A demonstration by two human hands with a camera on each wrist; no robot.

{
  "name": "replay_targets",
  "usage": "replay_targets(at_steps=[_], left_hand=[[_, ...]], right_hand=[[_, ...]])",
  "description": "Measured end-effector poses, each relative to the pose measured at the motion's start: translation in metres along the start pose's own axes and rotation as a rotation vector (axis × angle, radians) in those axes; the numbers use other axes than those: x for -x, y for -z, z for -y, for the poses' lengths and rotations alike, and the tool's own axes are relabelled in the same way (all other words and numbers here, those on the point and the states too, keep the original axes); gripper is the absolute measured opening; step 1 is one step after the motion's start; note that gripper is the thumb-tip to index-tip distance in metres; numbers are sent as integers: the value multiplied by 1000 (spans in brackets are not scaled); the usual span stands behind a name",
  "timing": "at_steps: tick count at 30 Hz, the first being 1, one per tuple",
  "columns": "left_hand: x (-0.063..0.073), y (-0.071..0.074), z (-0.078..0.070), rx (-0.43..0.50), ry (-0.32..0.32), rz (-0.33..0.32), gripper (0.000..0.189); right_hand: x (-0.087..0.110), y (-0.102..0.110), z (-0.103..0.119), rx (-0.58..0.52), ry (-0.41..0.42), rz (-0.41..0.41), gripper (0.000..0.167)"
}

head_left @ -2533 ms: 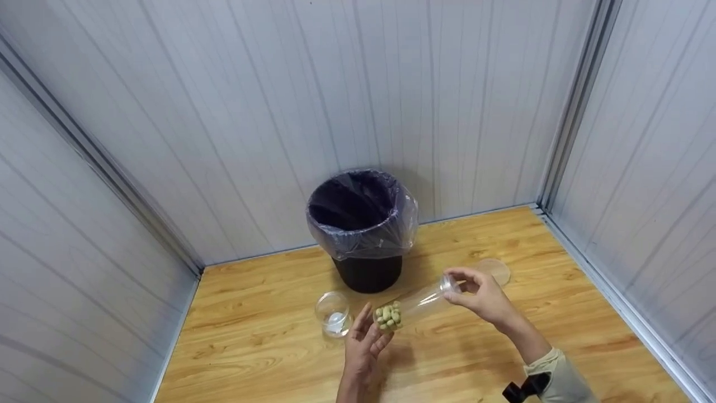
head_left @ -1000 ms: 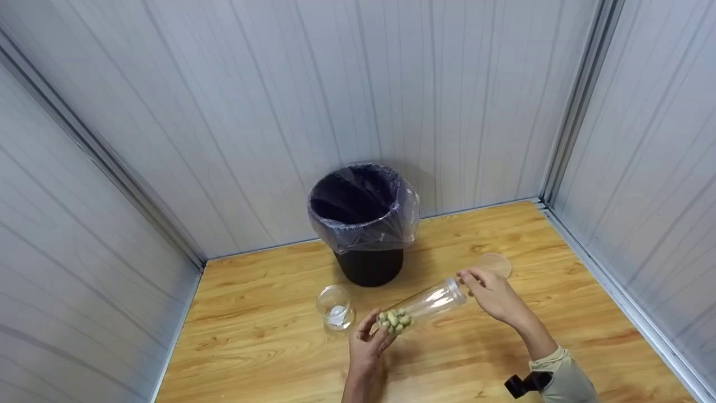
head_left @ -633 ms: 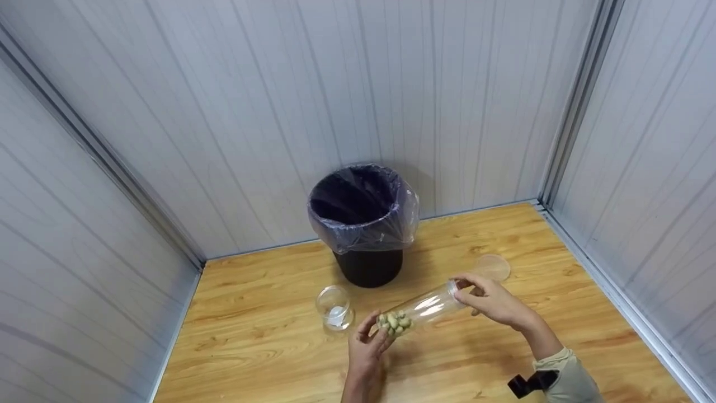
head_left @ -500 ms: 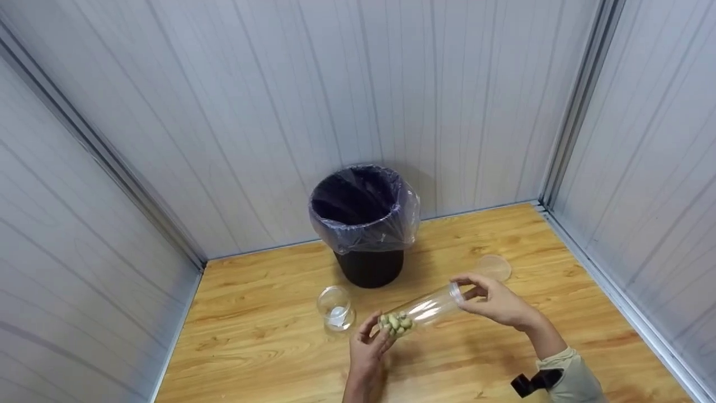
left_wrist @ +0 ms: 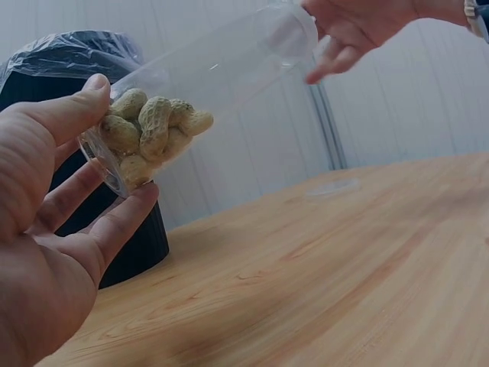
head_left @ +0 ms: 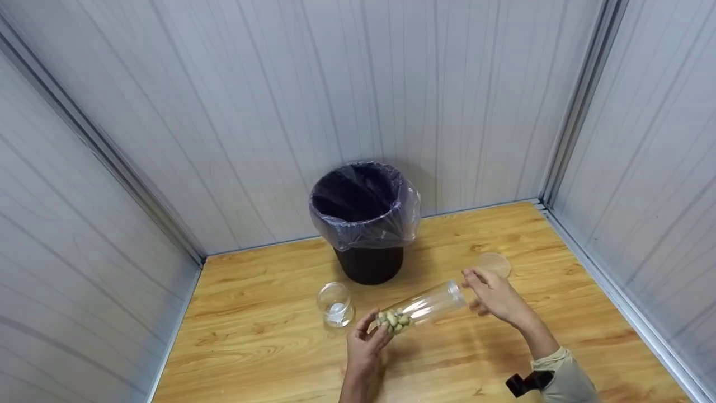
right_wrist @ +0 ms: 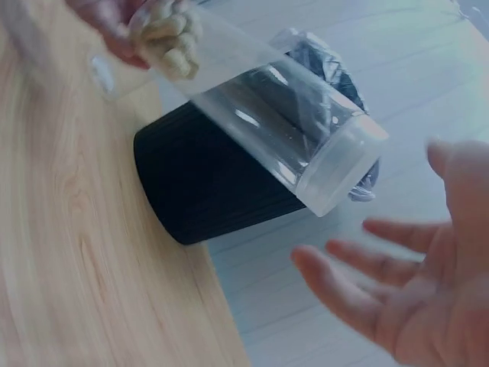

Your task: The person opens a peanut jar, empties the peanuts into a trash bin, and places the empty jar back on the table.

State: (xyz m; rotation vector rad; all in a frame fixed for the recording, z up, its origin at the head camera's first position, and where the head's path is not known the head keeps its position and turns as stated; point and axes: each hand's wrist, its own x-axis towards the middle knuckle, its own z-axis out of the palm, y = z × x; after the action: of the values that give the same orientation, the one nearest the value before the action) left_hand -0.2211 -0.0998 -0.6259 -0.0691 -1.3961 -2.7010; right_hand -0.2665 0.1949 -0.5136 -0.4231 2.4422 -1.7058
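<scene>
A long clear plastic jar [head_left: 429, 305] is held aslant above the table. Whole peanuts in their shells [left_wrist: 153, 130] are heaped at its lower end. My left hand [head_left: 363, 346] grips that end, thumb on the near side and fingers under the base. At the raised end sits a translucent screw lid [right_wrist: 344, 164]. My right hand [head_left: 498, 299] is just beyond the lid, its fingers loosely spread and apart from it, as the right wrist view [right_wrist: 416, 287] shows.
A black trash bin [head_left: 369, 263] with a purple liner stands by the back wall. Left of the jar is a small clear container [head_left: 334, 296] with something white inside. A flat translucent disc [head_left: 495, 265] lies behind my right hand on the wooden table [head_left: 251, 336].
Half a second ago my right fingers were round the lid; now they have let go and drawn slightly away. The left hand keeps its grip, with jar and peanuts nearly in place.
</scene>
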Motion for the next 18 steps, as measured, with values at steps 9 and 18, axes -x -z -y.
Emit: replay_targets(at_steps=[9, 18], left_hand=[[-4, -2, -1, 0, -19, 12, 44], [2, 1, 0, -31, 1, 6, 44]], right_hand=[[1, -2, 4, 60, -61, 70, 58], [4, 0, -19, -154, 281, 206, 56]])
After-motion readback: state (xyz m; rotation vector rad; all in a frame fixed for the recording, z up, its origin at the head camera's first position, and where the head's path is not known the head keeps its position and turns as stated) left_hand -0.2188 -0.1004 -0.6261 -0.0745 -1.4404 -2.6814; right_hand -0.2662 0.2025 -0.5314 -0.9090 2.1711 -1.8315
